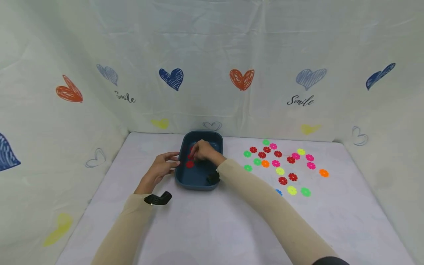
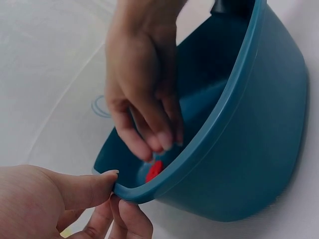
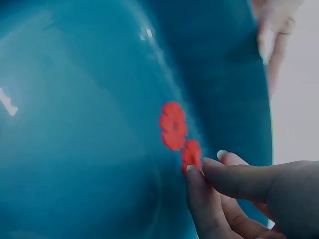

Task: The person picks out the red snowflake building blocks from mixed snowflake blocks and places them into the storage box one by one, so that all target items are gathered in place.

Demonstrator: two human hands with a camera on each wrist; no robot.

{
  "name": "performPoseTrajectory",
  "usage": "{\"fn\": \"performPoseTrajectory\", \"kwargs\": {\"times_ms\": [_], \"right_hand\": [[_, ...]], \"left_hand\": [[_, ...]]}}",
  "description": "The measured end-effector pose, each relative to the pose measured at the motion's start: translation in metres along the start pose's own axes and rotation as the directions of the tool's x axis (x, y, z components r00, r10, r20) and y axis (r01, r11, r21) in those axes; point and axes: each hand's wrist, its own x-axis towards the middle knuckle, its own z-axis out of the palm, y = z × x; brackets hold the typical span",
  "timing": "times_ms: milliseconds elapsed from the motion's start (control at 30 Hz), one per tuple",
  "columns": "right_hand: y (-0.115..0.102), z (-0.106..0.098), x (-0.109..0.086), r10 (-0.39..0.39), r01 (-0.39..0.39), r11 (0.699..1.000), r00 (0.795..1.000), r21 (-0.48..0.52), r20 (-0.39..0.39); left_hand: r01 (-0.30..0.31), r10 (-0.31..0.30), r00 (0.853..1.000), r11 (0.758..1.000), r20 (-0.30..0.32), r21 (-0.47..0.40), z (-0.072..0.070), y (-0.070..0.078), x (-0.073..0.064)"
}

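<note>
A deep blue plastic basin (image 1: 198, 186) stands on the table. My left hand (image 1: 161, 167) holds its left rim, with the thumb (image 2: 94, 189) on the edge and the fingers outside. My right hand (image 1: 203, 151) reaches down inside. Its thumb and forefinger pinch a red flower-shaped disc (image 3: 191, 153) near the basin's side wall. Close by, another red flower-shaped disc (image 3: 173, 126) lies flat on the basin floor. From the head, several red spots show beside the right fingers, partly covered by them.
Loose flower-shaped discs in red, pink, green, yellow, orange and blue lie spread over the table right of the basin, such as an orange disc (image 1: 324, 173) and a green disc (image 1: 306, 191). A white curtain (image 1: 212, 44) with printed hearts hangs behind the white table (image 1: 198, 228).
</note>
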Motion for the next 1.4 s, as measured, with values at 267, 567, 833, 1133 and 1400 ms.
{"fn": "performPoseTrajectory", "kwargs": {"times_ms": [267, 567, 833, 1133, 1400], "right_hand": [[-0.002, -0.023, -0.015, 0.009, -0.009, 0.999, 1.000, 0.034, 0.000], [-0.003, -0.045, -0.044, -0.037, 0.037, 0.999, 0.999, 0.011, -0.007], [0.016, -0.060, -0.077, 0.007, -0.006, 0.998, 1.000, 0.055, -0.016], [0.051, -0.076, -0.112, 0.078, -0.060, 0.976, 0.994, 0.211, -0.078], [0.080, -0.092, -0.144, 0.111, -0.082, 0.976, 0.984, 0.201, -0.136]], "left_hand": [[0.008, -0.008, 1.000, 1.000, -0.003, 0.011, -0.003, -0.002, -0.003], [-0.003, 0.003, 1.000, 0.999, 0.003, 0.033, -0.010, -0.004, -0.006], [0.005, -0.006, 1.000, 0.999, 0.022, 0.052, -0.010, 0.000, -0.007], [0.000, -0.001, 1.000, 0.999, 0.023, 0.053, -0.006, 0.002, -0.004], [0.014, -0.015, 1.000, 0.998, 0.027, 0.054, 0.000, 0.003, -0.001]]}}
